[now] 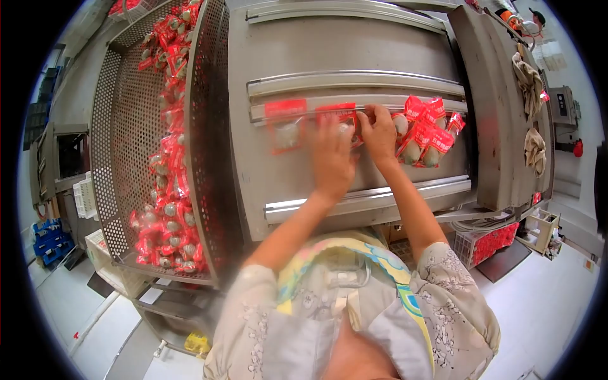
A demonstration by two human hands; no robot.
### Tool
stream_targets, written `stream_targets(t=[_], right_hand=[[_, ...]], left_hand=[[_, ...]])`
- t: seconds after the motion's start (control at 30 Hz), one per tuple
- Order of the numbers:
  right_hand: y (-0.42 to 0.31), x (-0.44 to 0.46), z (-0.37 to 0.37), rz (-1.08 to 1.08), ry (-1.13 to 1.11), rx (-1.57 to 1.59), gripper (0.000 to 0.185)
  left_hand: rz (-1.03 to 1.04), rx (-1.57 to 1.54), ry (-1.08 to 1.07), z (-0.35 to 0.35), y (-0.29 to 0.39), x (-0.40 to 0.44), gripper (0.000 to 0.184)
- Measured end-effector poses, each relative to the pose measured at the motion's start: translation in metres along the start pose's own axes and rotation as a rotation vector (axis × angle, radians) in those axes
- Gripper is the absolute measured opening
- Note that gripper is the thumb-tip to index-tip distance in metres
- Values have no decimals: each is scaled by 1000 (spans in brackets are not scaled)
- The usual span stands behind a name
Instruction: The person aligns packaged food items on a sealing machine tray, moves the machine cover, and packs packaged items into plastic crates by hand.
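Note:
My left hand (333, 158) is blurred by motion over a red and clear packet (347, 126) on the metal sealing bar. My right hand (380, 134) has thumb and fingers pinched at that packet's upper right edge. Another red-topped packet (286, 130) with a pale egg-like item lies flat on the bar, left of my left hand. Just right of my right hand, several filled red packets (423, 144) form a loose pile on the metal machine bed (304, 171).
A perforated metal tray (120, 158) at left holds many red packets (171, 221). The raised machine lid (491, 114) stands at right, with cloths (535, 152) hanging beyond. A crate of red packets (487, 244) sits low at right. Metal strips (367, 196) cross the bed.

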State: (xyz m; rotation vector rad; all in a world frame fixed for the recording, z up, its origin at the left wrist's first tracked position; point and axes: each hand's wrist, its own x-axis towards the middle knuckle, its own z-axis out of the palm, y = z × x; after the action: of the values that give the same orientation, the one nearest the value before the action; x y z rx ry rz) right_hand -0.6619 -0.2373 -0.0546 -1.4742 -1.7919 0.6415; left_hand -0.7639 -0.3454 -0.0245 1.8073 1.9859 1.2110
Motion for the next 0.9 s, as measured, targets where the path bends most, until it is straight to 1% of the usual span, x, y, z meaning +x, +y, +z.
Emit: stream_targets(t=[0.03, 0.07, 0.17, 0.2, 0.27, 0.3, 0.5, 0.53, 0.6, 0.63, 0.67, 0.77, 0.83, 0.87, 0.9], right_hand=[[-17, 3, -7, -175, 81, -147, 13], [-26, 8, -4, -217, 78, -195, 11], [-26, 25, 1, -253, -116, -164, 11], [-27, 30, 4, -257, -104, -153, 12], [-25, 36, 8, -141, -184, -98, 13], [-25, 38, 9, -81, -223, -71, 13], [-23, 42, 14, -42, -240, -154, 13], [-22, 41, 13, -71, -228, -141, 18], [-24, 36, -13, -215, -49, -104, 24], [-31, 32, -27, -290, 35, -87, 27], [-30, 31, -47, -369, 146, -239, 35], [-16, 35, -97, -338, 282, -486, 28], [11, 36, -107, -321, 140, -510, 25], [21, 39, -107, -315, 71, -517, 23], [17, 39, -109, -333, 82, -486, 22]], left_hand=[[85, 105, -107, 2, -4, 1, 67], [96, 141, -93, 13, -14, 0, 53], [121, 192, -76, 18, -33, 4, 42], [129, 197, -71, 15, -35, 7, 39], [146, 207, -65, 7, -36, 11, 36], [145, 213, -67, 6, -37, 11, 36], [122, 238, -64, 17, -35, 4, 39], [121, 235, -67, 18, -36, 4, 39], [157, 276, -53, 20, -37, 2, 42], [154, 241, -63, 16, -30, 3, 44], [148, 209, -70, 9, -22, 4, 45], [175, 96, -97, 6, -13, -3, 49], [203, 45, -127, 2, 0, -8, 49], [170, -48, -129, 6, 2, -12, 46], [135, -140, -128, 12, 6, -16, 43]])
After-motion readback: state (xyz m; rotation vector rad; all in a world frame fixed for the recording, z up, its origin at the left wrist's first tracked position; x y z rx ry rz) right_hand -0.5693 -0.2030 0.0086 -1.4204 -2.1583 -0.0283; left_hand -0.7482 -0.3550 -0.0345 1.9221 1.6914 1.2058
